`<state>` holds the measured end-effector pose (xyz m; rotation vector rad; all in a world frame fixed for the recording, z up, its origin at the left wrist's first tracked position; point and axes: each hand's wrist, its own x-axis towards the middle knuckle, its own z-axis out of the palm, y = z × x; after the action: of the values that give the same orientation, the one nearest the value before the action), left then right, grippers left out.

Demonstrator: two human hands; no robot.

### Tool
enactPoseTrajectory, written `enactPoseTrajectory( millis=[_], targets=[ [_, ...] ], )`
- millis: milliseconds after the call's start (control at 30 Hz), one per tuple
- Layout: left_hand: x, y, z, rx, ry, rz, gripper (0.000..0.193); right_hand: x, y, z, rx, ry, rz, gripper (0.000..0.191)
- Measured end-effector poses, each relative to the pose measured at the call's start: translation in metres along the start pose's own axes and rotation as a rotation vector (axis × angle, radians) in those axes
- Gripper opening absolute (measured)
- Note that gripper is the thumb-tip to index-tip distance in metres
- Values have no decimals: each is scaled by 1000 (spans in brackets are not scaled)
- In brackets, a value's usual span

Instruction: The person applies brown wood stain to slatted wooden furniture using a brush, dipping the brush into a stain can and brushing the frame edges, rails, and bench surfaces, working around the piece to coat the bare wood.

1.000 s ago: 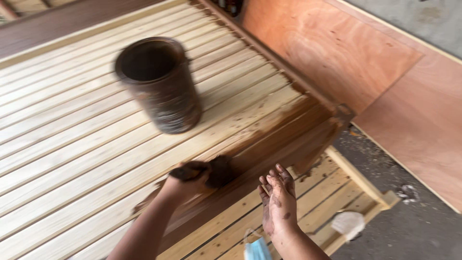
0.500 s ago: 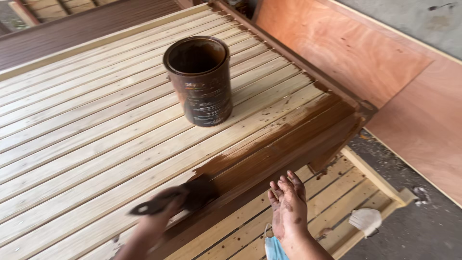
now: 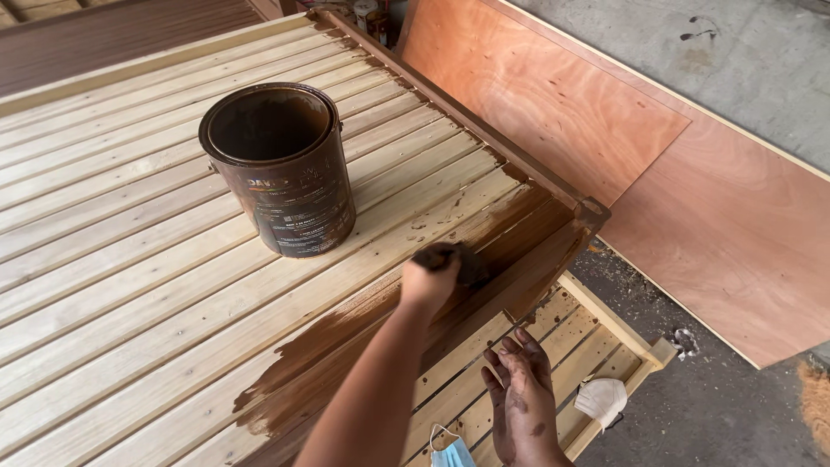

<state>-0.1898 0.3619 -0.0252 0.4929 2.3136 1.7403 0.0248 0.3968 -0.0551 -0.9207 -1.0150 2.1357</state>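
Head view looked down on a slatted pale-wood panel (image 3: 130, 285) lying flat as the surface. Left hand (image 3: 430, 281) was clenched around a dark staining tool (image 3: 458, 262), most likely a brush or pad; its exact kind could not be told. Tool was pressed on the slats near the panel's right-hand corner, inside the dark brown stained band (image 3: 346, 346) that ran along the near edge. Stain covered the corner and a ragged streak leftward; the remaining slats were bare, with a few brown drips beside the band.

Right hand (image 3: 519, 398) was open, fingers spread, holding nothing, palm resting on a lower slatted frame (image 3: 605, 333) just below the panel's edge. Its skin bore brown smears.

Open stain can (image 3: 281, 169), brown-streaked, stood upright on the bare slats, near the left hand but apart from it.

Reddish plywood sheets (image 3: 718, 225) lay on the right. White dust mask (image 3: 603, 399) rested by the lower frame; blue face mask (image 3: 450, 451) showed at the bottom edge.
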Motion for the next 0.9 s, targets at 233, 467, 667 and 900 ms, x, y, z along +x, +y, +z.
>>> enactPoseTrajectory(
  millis=[233,467,667,900],
  targets=[
    [-19,-16,-38,71,-135,-63,26,2,8,12,-21,-100,-16,49],
    [-136,-74,-225,207,-185,-409,29,-24,38,62,8,-207,41,49],
    [-231,-93,-357,240,-27,-338,26,-66,50,101,1,-251,132,51],
    [-226,-122,-340,-362,65,-358,30,-60,38,87,-8,-191,146,52]
  ],
)
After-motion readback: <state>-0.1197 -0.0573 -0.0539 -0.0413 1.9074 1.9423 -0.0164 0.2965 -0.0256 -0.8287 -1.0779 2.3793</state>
